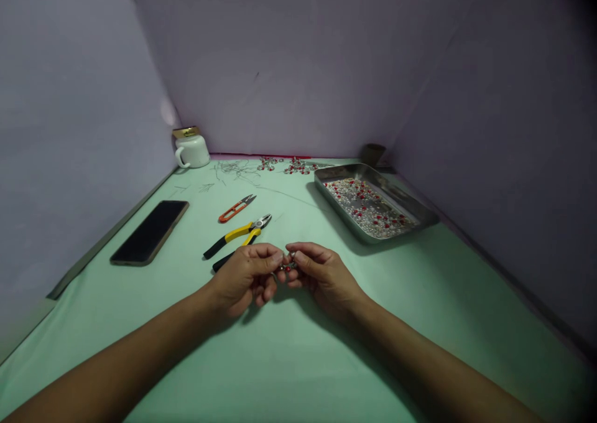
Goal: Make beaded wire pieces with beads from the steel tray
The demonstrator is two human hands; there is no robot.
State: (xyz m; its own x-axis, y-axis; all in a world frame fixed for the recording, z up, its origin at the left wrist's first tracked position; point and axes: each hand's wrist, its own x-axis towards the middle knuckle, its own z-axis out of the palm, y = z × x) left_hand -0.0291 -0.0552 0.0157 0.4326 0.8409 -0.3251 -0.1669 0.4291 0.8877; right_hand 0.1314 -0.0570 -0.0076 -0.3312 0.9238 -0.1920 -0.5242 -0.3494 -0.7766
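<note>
Two bare hands come together above a pale green tablecloth [298, 361], near the middle. The left hand [252, 269], partly closed, pinches one small beaded piece [288, 269] between thumb and fingers; the right hand [323, 272], thumb likewise pressed to its fingers, grips the right side of the same piece, which shows at least one red bead. From where I stand, the rest cannot be counted. Just beyond the left hand lie one pair of yellow-and-black pliers [239, 231], partly hidden by it, and one pair of orange thread snips [232, 213]. One smartphone [152, 233] lies farther left. At right sits one metal tray [401, 193] of loose red and pale beads [385, 224], too many to count. Along the far side are one white mug [198, 151], a tangle of thin wire [236, 170], two clusters of beaded pieces [301, 166] and one dark container [372, 154].
</note>
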